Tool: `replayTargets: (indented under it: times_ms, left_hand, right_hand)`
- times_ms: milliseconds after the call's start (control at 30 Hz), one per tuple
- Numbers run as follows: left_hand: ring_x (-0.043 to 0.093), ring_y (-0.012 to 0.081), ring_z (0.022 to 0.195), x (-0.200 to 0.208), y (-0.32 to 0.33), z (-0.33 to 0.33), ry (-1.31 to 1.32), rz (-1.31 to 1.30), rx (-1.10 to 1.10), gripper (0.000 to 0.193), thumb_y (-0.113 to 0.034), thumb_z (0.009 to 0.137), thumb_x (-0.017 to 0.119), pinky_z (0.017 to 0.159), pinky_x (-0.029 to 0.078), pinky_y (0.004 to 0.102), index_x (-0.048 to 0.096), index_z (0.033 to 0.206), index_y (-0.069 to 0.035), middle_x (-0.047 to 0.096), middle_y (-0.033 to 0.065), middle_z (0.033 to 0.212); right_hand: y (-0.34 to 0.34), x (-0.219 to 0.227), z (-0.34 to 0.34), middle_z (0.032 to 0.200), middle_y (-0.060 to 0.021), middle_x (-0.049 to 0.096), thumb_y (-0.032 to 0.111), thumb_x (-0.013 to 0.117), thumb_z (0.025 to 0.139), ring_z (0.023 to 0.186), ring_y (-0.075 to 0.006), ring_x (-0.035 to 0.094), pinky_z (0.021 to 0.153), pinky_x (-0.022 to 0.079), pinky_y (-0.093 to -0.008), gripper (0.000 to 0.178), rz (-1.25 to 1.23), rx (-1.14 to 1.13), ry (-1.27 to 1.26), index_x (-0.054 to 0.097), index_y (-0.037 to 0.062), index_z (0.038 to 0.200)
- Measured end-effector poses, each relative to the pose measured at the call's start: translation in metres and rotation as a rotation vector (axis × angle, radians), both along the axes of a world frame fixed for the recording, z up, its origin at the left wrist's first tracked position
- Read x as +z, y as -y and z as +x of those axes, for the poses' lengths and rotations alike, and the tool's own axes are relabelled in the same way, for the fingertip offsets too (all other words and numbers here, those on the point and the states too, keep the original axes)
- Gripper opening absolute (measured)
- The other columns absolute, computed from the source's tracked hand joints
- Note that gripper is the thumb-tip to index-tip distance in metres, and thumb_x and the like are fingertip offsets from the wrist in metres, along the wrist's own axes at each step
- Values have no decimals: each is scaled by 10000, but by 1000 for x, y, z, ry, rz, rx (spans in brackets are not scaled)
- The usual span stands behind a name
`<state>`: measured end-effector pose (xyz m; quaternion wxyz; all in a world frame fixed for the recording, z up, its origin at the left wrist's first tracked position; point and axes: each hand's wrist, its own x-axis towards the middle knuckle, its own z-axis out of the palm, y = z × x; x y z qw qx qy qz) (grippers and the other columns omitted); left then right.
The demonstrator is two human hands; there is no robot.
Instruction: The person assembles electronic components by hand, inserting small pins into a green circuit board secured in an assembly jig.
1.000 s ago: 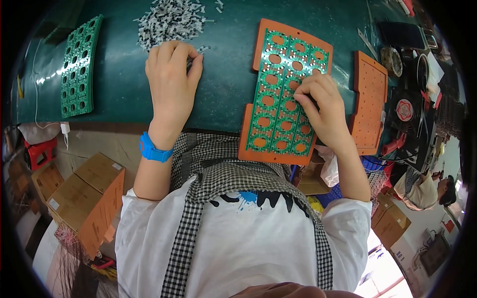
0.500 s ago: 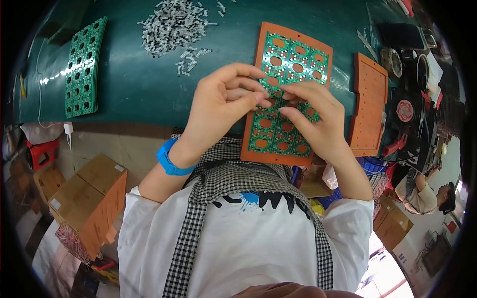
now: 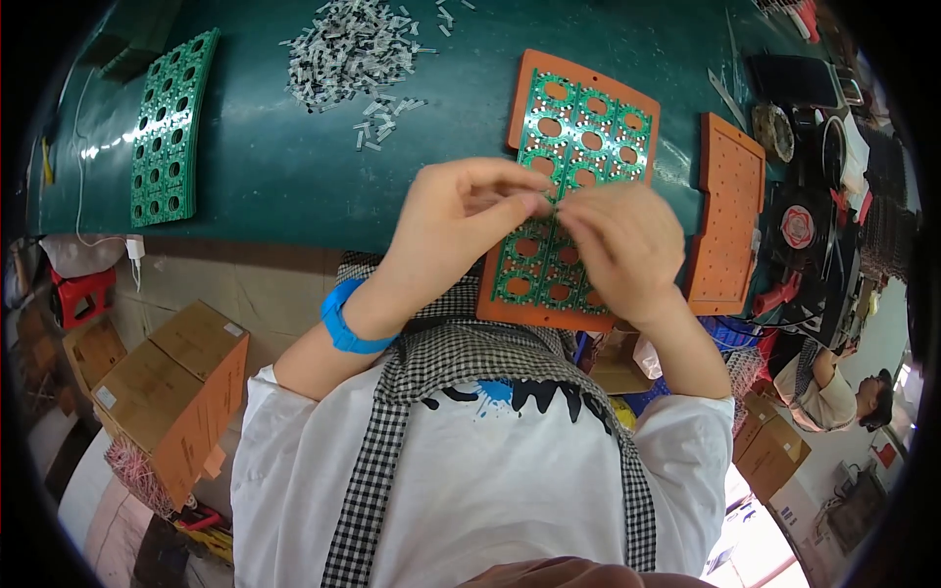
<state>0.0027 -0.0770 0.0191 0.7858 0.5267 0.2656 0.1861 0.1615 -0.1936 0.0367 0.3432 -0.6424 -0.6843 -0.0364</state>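
Left hand [image 3: 461,220]: curled, thumb & fingertips pinched together at the centre of the board; something small seems to be held there, too tiny to be made out.
Right hand [image 3: 622,240]: curled likewise, fingertips brought against those of the left hand; whether anything is gripped can't be told.
Green circuit panel [image 3: 578,137]: laid flat on an orange carrier plate [image 3: 534,73] at the near edge of the dark green table [image 3: 284,167]; lower part hidden by both hands.
Long axis: run from the table's near edge away from the person, far end tilted slightly to the right; round cut-outs set in rows across it.
Second orange plate [image 3: 727,211]: placed just right of the carrier, long axis approx. parallel.
Second green panel [image 3: 172,127]: seen far left on the table, well apart, long axis also near-to-far.
Pile of small grey parts [image 3: 348,44]: heaped at the far side, btw. the two panels.
Blue wristband [image 3: 343,323]: worn on the left wrist.
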Motion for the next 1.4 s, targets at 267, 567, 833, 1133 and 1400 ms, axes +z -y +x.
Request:
replayTargets:
  times_ms: [267, 567, 833, 1133, 1400]
  left_hand:
    - [547, 284, 864, -21, -53, -41, -614, 1266, 318, 270, -156, 757, 737, 763, 410, 389, 624, 983, -60, 580, 87, 936]
    - [538, 265, 787, -23, -59, -31, -459, 1296, 310, 95, -55, 774, 696, 737, 436, 359, 610, 810, -36, 578, 74, 831]
    - [552, 87, 777, -17, -48, -23, -79, 453, 304, 133, 28, 847, 624, 708, 449, 226, 668, 970, 2, 614, 27, 829]
    - [619, 107, 904, -14, -44, -24, 31, 143, 121, 122, 9, 884, 615, 808, 487, 221, 678, 986, 30, 665, 67, 991]
    - [661, 139, 837, -13, -40, -20, 32, 210, 163, 106, 13, 865, 635, 758, 519, 234, 663, 961, 48, 665, 79, 916]
  right_hand:
    - [-1, -2, 43, 917, -80, 570, 40, 626, 824, 901, -273, 528, 790, 436, -363, 52, -361, -49, -200, 596, 23, 863]
    - [-7, -9, 52, 912, -67, 572, 53, 635, 832, 916, -257, 537, 796, 440, -358, 61, -341, -51, -199, 589, 24, 859]
    - [-10, -12, 51, 892, -65, 571, 69, 653, 824, 897, -255, 544, 788, 441, -356, 77, -331, -53, -182, 596, 27, 853]
    - [-7, -15, 49, 849, -62, 586, 62, 666, 804, 831, -254, 554, 765, 443, -363, 79, -274, -95, -139, 604, 24, 835]
    - [-9, -15, 50, 838, -57, 594, 64, 673, 800, 818, -249, 558, 739, 448, -352, 75, -273, -62, -136, 616, 32, 836]
